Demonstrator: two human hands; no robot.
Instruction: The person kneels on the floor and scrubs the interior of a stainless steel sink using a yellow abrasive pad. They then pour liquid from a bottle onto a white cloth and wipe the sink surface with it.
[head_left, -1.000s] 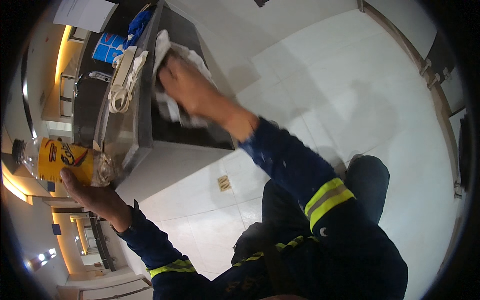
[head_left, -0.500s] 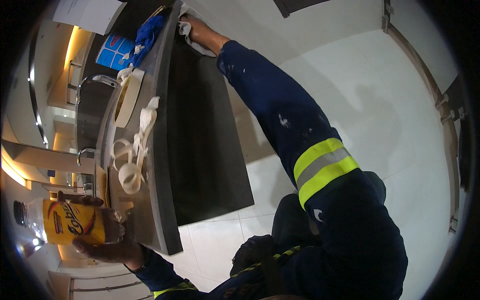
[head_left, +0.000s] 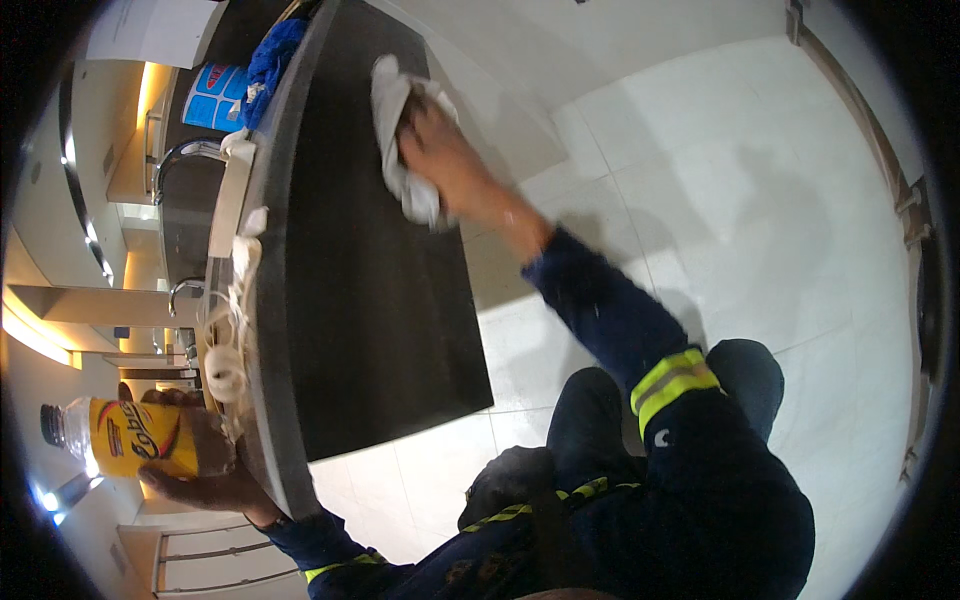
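My left hand is wrapped round a clear plastic bottle with a yellow label and a dark cap. It holds the bottle beside the near end of the counter. A crumpled white cloth is under my right hand, whose fingers are partly blurred and press it against the dark front panel below the counter's edge. The cloth lies toward the panel's far part, its ends hanging out round the hand.
On the grey counter lie curled white strips with a roll of tape and a cream-coloured tray. Farther off stand a blue tub and a bunched blue cloth. Curved taps rise behind. White tiles cover the floor.
My right hand has come back from the counter's far end with the white cloth, nearer to me and onto the front panel. The left hand still holds the bottle.
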